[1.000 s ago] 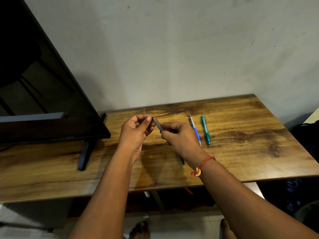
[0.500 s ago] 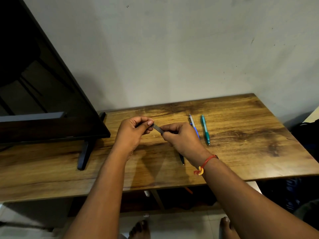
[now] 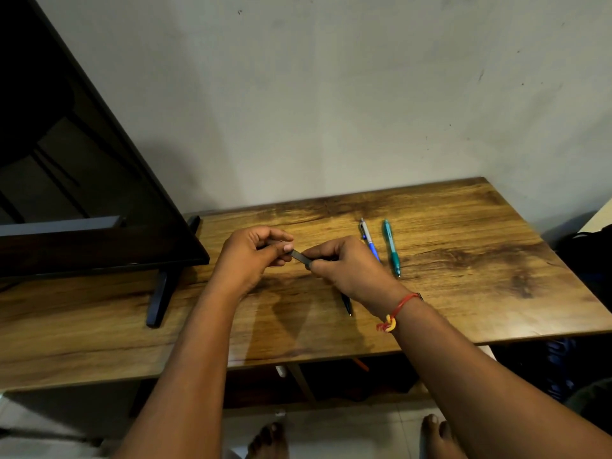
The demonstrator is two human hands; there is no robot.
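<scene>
Here, a short grey piece [image 3: 300, 256] is held just above the table [image 3: 463, 293], near its middle, between both hands. Its left end is pinched by the thumb and curled fingers of the left hand [image 3: 251, 260] and its right end is gripped in the curled fingers of the right hand [image 3: 347, 273]. The tip of a black pen [image 3: 347, 304] is seen below the right hand — whether it is held or lies on the table cannot be told. A blue pen [image 3: 369, 238] and a teal pen [image 3: 391, 248] are laid side by side just right of the hands. A dark screen [image 3: 82, 180] is stood at the left.
</scene>
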